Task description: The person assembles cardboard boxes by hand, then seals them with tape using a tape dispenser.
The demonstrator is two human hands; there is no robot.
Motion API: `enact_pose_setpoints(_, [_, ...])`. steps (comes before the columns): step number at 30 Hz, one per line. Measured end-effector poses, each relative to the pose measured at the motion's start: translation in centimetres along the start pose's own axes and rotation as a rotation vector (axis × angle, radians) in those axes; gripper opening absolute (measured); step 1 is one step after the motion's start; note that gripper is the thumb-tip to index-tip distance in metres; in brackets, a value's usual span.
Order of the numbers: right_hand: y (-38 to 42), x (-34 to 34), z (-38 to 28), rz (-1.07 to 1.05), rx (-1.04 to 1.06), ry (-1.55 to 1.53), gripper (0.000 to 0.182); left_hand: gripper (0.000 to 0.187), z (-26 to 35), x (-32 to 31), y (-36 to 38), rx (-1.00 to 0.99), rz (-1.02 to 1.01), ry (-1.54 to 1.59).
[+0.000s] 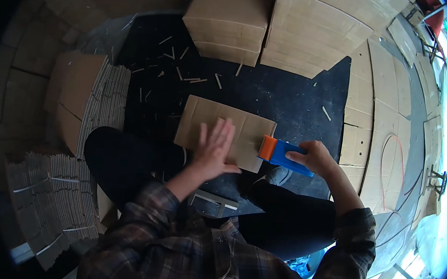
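Observation:
A small cardboard box [199, 117] lies before me, with a seam across its top face. My left hand [215, 147] rests flat on it, fingers stretched and thumb out to the side. My right hand [312, 157] is wrapped round the handle end of a blue tape dispenser [292, 159] with an orange front. The orange front meets the right edge of the box. Any tape on the dispenser is hard to make out. My shoe [279, 175] shows just below the dispenser.
Large cartons [228, 25] stand at the back on a black mat [303, 106] strewn with cardboard scraps [180, 74]. Strapped stacks of flat cardboard [56, 194] are at my left. Cardboard sheets [388, 138] and a red cord [403, 158] lie on the right.

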State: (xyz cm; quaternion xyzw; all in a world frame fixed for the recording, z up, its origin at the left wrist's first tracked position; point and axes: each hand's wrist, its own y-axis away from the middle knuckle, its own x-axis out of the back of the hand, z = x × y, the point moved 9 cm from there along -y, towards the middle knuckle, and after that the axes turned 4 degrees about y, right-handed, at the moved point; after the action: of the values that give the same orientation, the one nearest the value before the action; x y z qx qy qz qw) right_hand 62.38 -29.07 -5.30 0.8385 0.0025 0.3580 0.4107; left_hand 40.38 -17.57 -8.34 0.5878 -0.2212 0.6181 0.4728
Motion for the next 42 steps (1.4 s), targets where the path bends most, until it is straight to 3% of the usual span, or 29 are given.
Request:
enact_pose_setpoints(4, [0.3, 0.3, -0.1, 0.001, 0.019, 0.044, 0.051, 0.124, 7.1, -0.6, -1.7, -0.181, 0.09, 0.128])
enact_pose_setpoints(11, [1.0, 0.7, 0.1, 0.009, 0.098, -0.018, 0.049, 0.12, 6.7, -1.0, -1.9, -0.214, 0.164, 0.133])
enact_pose_setpoints(17, [5.1, 4.2, 7.1, 0.077, 0.07, -0.084, 0.032, 0.115, 6.7, -0.5, -1.7, -0.203, 0.198, 0.163])
enact_pose_setpoints(23, [2.7, 2.3, 8.6, 0.03, -0.087, 0.126, 0.041, 0.116, 6.6, -0.7, -1.7, -0.191, 0.19, 0.142])
enact_pose_setpoints(26, [0.2, 0.1, 8.9, 0.057, -0.042, 0.194, 0.048, 0.115, 6.6, -0.8, -1.8, -0.189, 0.173, 0.127])
enact_pose_setpoints(33, [-4.5, -3.4, 4.7, -0.091, -0.081, 0.199, 0.055, 0.116, 6.6, -1.1, -1.8, -0.197, 0.163, 0.121])
enact_pose_setpoints(42, [-5.4, -1.1, -0.4, -0.176, -0.169, 0.338, 0.06, 0.113, 6.8, -1.5, -1.3, -0.208, 0.196, 0.163])
